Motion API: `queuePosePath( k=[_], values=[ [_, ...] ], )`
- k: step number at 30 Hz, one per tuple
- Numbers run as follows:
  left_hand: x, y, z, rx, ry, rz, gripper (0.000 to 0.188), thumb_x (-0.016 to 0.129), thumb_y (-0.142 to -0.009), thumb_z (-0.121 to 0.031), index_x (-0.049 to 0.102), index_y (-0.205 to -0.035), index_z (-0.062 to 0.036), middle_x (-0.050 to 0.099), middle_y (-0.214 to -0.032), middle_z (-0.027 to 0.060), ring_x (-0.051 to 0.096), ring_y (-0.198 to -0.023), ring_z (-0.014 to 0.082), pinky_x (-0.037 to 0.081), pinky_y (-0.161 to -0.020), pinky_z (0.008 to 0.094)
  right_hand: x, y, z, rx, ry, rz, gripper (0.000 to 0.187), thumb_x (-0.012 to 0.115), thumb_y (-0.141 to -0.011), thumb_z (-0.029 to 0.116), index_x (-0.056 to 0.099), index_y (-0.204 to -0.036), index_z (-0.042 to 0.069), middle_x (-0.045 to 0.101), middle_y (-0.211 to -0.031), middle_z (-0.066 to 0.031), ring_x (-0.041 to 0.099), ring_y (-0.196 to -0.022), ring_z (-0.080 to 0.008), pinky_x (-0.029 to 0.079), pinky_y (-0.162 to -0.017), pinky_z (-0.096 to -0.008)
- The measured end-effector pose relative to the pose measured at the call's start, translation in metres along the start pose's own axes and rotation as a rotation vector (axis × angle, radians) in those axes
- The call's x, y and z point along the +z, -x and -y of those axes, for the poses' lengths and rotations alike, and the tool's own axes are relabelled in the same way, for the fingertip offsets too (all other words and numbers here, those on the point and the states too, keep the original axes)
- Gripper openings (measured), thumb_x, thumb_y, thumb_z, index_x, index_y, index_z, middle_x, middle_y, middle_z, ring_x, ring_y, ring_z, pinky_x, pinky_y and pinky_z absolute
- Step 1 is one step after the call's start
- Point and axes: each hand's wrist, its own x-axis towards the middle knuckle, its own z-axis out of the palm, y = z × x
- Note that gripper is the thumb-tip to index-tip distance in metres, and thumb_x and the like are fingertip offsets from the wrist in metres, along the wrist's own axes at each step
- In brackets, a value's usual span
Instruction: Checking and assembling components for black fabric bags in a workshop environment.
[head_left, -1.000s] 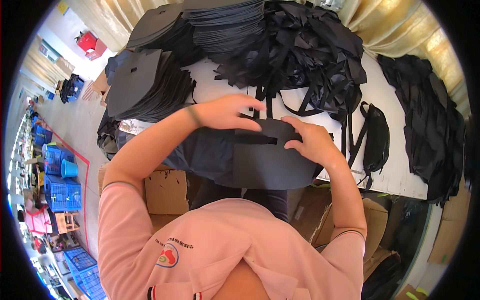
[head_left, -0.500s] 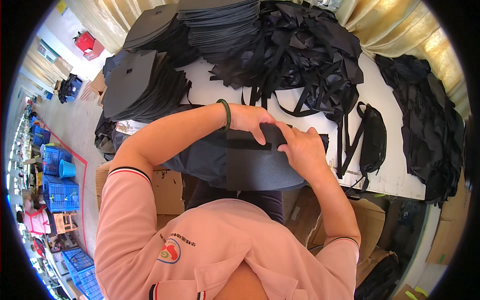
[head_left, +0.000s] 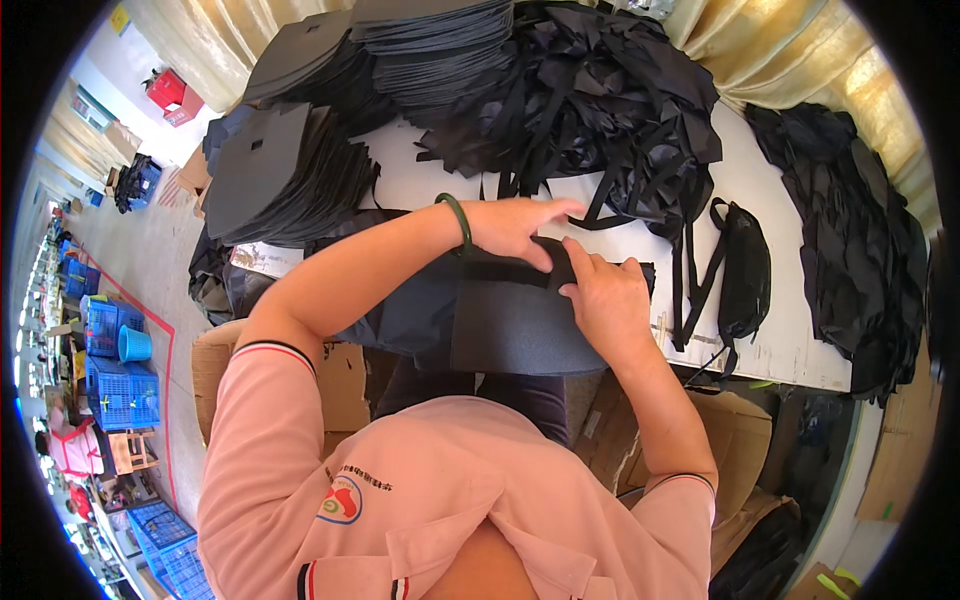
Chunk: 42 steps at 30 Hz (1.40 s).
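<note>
A dark grey foam panel (head_left: 515,335) lies at the table's near edge, over black fabric (head_left: 405,310) that spreads left. A black strip (head_left: 505,270) crosses the panel's upper part. At the panel's far edge is my left hand (head_left: 510,228), its thumb and fingers apart and the thumb tip touching the edge. My right hand (head_left: 612,300) grips the panel's upper right part between thumb and bent forefinger; the edge there is lifted and curled. The undersides of both hands' fingers are partly hidden.
Stacks of grey foam panels (head_left: 262,165) stand at the far left of the white table (head_left: 790,340). A heap of black fabric pieces with straps (head_left: 600,100) lies behind. A black pouch (head_left: 745,275) is at right, with more black fabric (head_left: 850,240) beyond. Cardboard boxes (head_left: 730,435) sit below.
My left hand's fingers have moved away from the right hand's fingertips and spread, outstretched beyond the panel's far edge. The panel's upper right edge has curled up at my right hand.
</note>
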Motion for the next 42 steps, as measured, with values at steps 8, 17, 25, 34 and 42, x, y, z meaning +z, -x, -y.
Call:
queuePosePath(
  k=[8,17,25,34,42],
  values=[
    [0.112,0.060,0.033,0.273,-0.909,-0.086,0.094,0.070,-0.072,-0.060,0.037,-0.147,-0.0158,0.025,-0.156,0.0197,0.021,-0.146,0.0375,0.016,-0.112,0.0665,0.034,-0.010,-0.065,0.039,-0.165,0.004,0.050,0.077,-0.075,0.026,0.060,-0.120,0.009,0.063,-0.094,-0.0118,0.064,-0.088,-0.0290,0.046,-0.078,-0.0403],
    [0.137,0.060,0.064,0.271,-0.830,-0.159,0.096,0.067,-0.075,-0.062,0.030,-0.152,-0.0183,0.025,-0.157,0.0179,0.020,-0.146,0.0360,0.012,-0.112,0.0663,0.067,-0.147,-0.231,0.418,-0.338,-0.254,0.042,0.076,-0.079,0.024,0.065,-0.116,0.008,0.045,-0.142,-0.0200,0.045,-0.131,-0.0356,0.040,-0.107,-0.0391],
    [0.116,0.065,0.059,0.358,-0.474,-0.267,0.083,0.073,-0.080,-0.047,0.037,-0.148,-0.0149,0.028,-0.155,0.0183,0.024,-0.145,0.0351,0.020,-0.114,0.0588,0.086,-0.215,-0.210,0.311,-0.197,-0.289,0.040,0.069,-0.083,0.025,0.063,-0.118,0.006,0.058,-0.129,-0.0136,0.050,-0.125,-0.0317,0.042,-0.100,-0.0518],
    [-0.046,0.035,0.027,-0.170,1.227,-0.473,0.077,0.038,-0.096,-0.064,0.026,-0.151,-0.0109,0.048,-0.140,0.0228,0.054,-0.123,0.0363,0.045,-0.103,0.0457,0.038,-0.102,0.051,-0.584,-0.540,-0.216,0.045,0.072,-0.076,0.010,0.059,-0.117,-0.001,0.055,-0.124,-0.0180,0.049,-0.122,-0.0350,0.041,-0.103,-0.0424],
    [-0.033,0.029,0.087,0.017,1.087,-0.371,0.050,0.066,-0.090,-0.007,0.048,-0.136,-0.0057,0.063,-0.117,0.0122,0.066,-0.092,0.0126,0.055,-0.084,0.0251,0.034,-0.083,0.017,-0.677,-0.744,0.082,0.020,0.071,-0.081,0.010,0.070,-0.100,0.006,0.064,-0.111,-0.0166,0.060,-0.106,-0.0324,0.049,-0.091,-0.0399]
  ],
)
